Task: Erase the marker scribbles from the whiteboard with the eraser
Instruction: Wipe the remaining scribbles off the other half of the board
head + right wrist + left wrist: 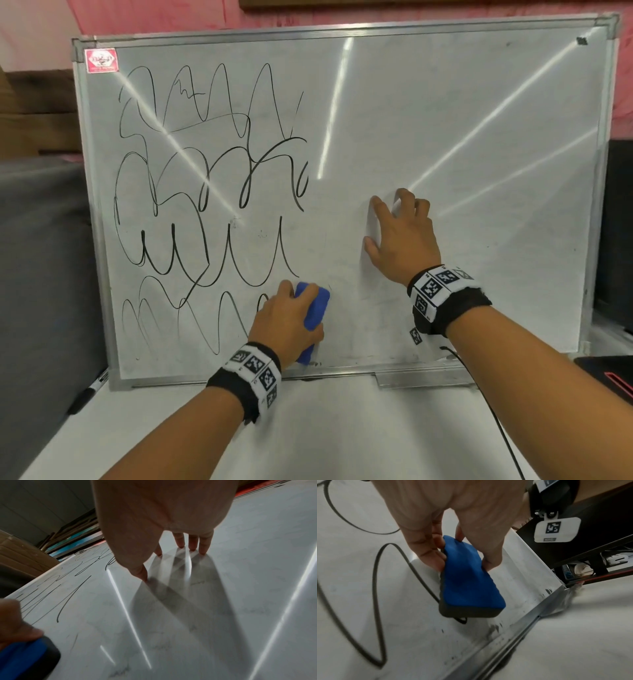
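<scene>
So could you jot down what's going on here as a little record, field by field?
board: whiteboard, propped upright on a white table
marks: black scribbles over its left half; right half wiped, faint smudges
left hand: left hand grips the blue eraser against the board near the bottom edge
right hand: right hand braces on the wiped area with spread fingertips
nearby: black marker left of the frame
</scene>
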The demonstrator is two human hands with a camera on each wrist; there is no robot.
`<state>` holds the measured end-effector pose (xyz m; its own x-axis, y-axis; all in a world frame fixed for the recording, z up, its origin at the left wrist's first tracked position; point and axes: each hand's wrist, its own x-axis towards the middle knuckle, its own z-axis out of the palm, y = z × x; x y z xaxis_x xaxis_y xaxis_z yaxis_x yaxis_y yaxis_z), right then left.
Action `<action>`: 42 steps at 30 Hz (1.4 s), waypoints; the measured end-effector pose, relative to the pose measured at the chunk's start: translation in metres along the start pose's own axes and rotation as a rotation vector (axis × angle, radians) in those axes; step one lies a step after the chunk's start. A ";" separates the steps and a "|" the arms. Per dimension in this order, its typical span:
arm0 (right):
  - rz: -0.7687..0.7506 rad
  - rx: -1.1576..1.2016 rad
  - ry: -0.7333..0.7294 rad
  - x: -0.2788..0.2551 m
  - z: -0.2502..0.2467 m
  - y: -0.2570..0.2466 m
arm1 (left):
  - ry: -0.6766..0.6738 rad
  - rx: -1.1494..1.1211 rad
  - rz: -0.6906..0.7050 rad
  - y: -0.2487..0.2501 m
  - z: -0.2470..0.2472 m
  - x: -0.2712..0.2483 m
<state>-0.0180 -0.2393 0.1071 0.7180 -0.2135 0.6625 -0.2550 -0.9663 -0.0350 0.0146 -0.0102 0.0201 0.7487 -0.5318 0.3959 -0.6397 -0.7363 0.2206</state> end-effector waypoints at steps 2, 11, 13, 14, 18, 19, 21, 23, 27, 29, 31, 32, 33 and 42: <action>-0.003 0.002 0.003 -0.001 0.001 0.000 | -0.040 0.019 -0.003 -0.001 0.007 -0.006; 0.008 0.008 -0.004 -0.002 0.002 0.000 | 0.070 -0.024 -0.021 0.004 -0.022 0.019; 0.004 0.015 0.000 -0.003 0.002 0.000 | -0.013 -0.007 -0.023 0.006 -0.014 0.006; 0.005 0.014 -0.001 -0.004 0.003 0.000 | -0.061 0.005 -0.021 0.007 -0.008 -0.002; 0.010 0.005 -0.009 -0.005 0.003 -0.002 | -0.189 0.020 0.001 0.002 0.009 -0.020; 0.014 0.006 -0.012 -0.005 0.004 -0.002 | -0.202 0.027 0.006 0.002 0.008 -0.019; 0.024 0.013 -0.016 -0.006 0.004 -0.002 | -0.198 0.028 0.014 0.002 0.004 -0.015; 0.027 0.024 -0.017 -0.007 0.004 -0.004 | -0.148 0.016 0.006 0.002 -0.001 -0.012; 0.030 0.017 -0.026 -0.009 0.005 -0.003 | -0.184 0.060 0.023 0.000 0.002 -0.016; 0.025 0.019 -0.027 -0.011 0.006 -0.003 | -0.264 0.120 0.058 -0.001 0.008 -0.024; 0.021 0.017 -0.031 -0.013 0.007 -0.003 | -0.342 0.212 0.107 -0.004 0.013 -0.031; 0.020 0.016 -0.033 -0.013 0.007 -0.003 | -0.372 0.267 0.140 -0.006 0.014 -0.032; 0.020 0.015 -0.034 -0.013 0.007 -0.002 | -0.387 0.316 0.175 -0.008 0.014 -0.032; 0.022 0.020 -0.026 -0.015 0.009 -0.003 | -0.257 0.395 0.301 -0.021 0.007 -0.020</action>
<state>-0.0222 -0.2342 0.0907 0.7289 -0.2385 0.6417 -0.2585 -0.9639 -0.0646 0.0144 0.0125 0.0013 0.5927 -0.7915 0.1489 -0.7551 -0.6104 -0.2393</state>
